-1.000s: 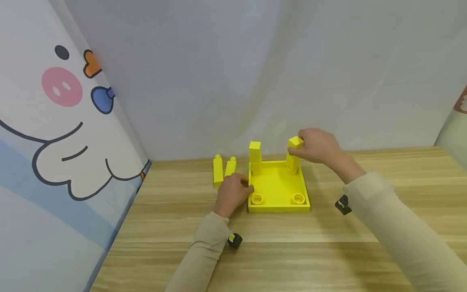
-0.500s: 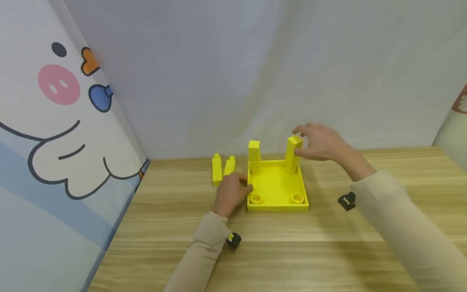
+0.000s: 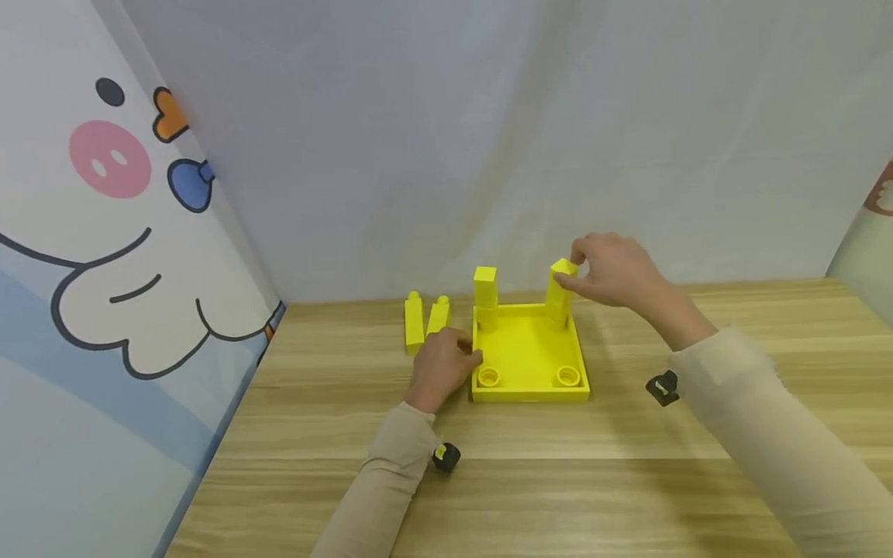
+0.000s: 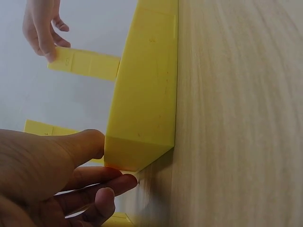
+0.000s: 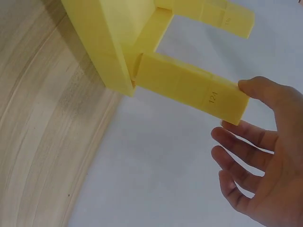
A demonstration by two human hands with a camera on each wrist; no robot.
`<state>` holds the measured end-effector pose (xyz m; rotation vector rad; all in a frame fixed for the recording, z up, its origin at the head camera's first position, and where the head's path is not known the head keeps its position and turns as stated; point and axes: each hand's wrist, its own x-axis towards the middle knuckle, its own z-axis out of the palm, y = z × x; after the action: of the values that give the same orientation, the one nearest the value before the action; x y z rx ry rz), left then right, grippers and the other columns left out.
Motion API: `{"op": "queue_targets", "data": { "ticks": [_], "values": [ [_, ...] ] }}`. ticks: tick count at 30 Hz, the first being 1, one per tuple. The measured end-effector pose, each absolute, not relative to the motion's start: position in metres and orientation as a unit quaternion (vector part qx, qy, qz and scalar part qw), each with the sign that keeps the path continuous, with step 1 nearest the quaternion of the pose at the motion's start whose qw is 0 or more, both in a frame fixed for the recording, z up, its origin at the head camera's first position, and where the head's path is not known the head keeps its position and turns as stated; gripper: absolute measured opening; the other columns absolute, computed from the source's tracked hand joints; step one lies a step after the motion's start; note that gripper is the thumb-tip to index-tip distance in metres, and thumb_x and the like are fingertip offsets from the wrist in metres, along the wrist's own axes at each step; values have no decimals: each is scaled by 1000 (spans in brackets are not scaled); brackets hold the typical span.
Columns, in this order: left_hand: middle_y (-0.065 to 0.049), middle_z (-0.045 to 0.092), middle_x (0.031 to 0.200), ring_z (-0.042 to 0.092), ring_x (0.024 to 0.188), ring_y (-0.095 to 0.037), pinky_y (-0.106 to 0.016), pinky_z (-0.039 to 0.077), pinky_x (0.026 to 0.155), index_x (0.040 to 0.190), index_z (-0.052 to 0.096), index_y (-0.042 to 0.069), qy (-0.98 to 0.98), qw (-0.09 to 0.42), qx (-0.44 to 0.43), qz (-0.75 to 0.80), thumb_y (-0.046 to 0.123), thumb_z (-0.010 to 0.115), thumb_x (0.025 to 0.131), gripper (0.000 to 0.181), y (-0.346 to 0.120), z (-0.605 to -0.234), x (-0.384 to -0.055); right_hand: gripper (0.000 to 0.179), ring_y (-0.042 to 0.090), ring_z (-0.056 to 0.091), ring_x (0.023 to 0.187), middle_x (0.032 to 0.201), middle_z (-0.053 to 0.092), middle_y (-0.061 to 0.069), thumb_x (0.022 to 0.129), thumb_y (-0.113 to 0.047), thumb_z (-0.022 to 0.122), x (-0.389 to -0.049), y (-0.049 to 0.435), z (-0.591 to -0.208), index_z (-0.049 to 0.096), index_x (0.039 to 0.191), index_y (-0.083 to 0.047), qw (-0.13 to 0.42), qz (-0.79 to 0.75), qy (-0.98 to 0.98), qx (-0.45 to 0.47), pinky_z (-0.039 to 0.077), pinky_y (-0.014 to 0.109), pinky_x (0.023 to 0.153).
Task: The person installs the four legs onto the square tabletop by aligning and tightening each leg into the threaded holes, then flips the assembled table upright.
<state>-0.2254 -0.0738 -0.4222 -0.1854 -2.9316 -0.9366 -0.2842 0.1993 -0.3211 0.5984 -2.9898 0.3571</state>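
Both hands are narrowed to a pinch, nowhere near fists: the left hand [image 3: 441,368] sits low, the right hand [image 3: 614,271] is raised beyond it with its spare fingers curving free. Behind everything hangs a pale cloth backdrop [image 3: 391,155], and below it spreads the wood-grain tabletop [image 3: 530,473]. On that lies a yellow tray [image 3: 528,341], open side up, its left wall caught between the left hand's thumb and fingers, which looks to me like steadying. From its far corners rise two yellow posts. The far-left post [image 3: 485,288] stands square to the walls, untouched; the far-right post [image 3: 557,293] is turned at an angle to them, and the right hand has its top between thumb and forefinger. That top is where the change is: half a second ago the forefinger was lifted clear, and now it is back in contact, so I'd judge this a fresh grip, with the work at that corner unfinished. Whether the post is fully seated I can't tell. Left of the tray lie the left loose post [image 3: 415,325] and the right loose post [image 3: 438,316], pegs pointing away. Smallest are the near-left socket [image 3: 489,377] and near-right socket [image 3: 568,377], both unfilled
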Motion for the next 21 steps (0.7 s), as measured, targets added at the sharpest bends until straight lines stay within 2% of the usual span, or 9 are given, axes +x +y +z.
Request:
{"op": "queue_targets", "data": {
  "ticks": [2,5,9,13,16,21],
  "values": [
    [-9,79,97,60,72,-15,-28,48,63,93,79,10,-950,27,-59,-305,17,73,89,11,-73,-421,-225,46,34,65,90,111,70,17,94,-45,67,-285,199,-322,67,109,-2,41,116,-974,189,53,51,76],
    [-9,78,97,57,70,-14,-27,46,62,93,79,9,-948,25,-61,-311,17,72,89,11,-72,-420,-223,51,33,66,91,113,71,18,94,-50,65,-284,200,-322,67,112,-2,30,120,-975,183,54,51,77],
    [-10,77,94,52,66,-14,-25,41,59,89,78,9,-946,24,-68,-316,16,72,89,9,-70,-418,-223,62,41,63,112,128,67,20,96,-56,60,-280,204,-318,61,133,-5,-5,125,-975,182,51,59,91],
    [-9,77,93,51,65,-13,-24,41,58,88,78,9,-946,24,-72,-314,16,72,89,9,-68,-419,-224,61,47,56,125,139,60,22,96,-43,59,-277,208,-315,52,146,-10,-17,122,-973,194,46,67,97],
    [-9,78,94,52,66,-13,-24,42,59,90,78,9,-947,23,-70,-312,17,72,90,10,-68,-419,-225,56,46,57,123,138,60,22,94,-34,60,-276,211,-316,54,145,-10,-7,125,-971,205,48,65,94],
    [-8,76,91,51,65,-13,-24,41,58,87,78,10,-948,25,-69,-311,17,73,90,10,-69,-421,-226,47,43,60,116,131,63,22,97,-32,61,-278,212,-319,60,136,-7,7,140,-967,213,50,61,91]
  ]
}}
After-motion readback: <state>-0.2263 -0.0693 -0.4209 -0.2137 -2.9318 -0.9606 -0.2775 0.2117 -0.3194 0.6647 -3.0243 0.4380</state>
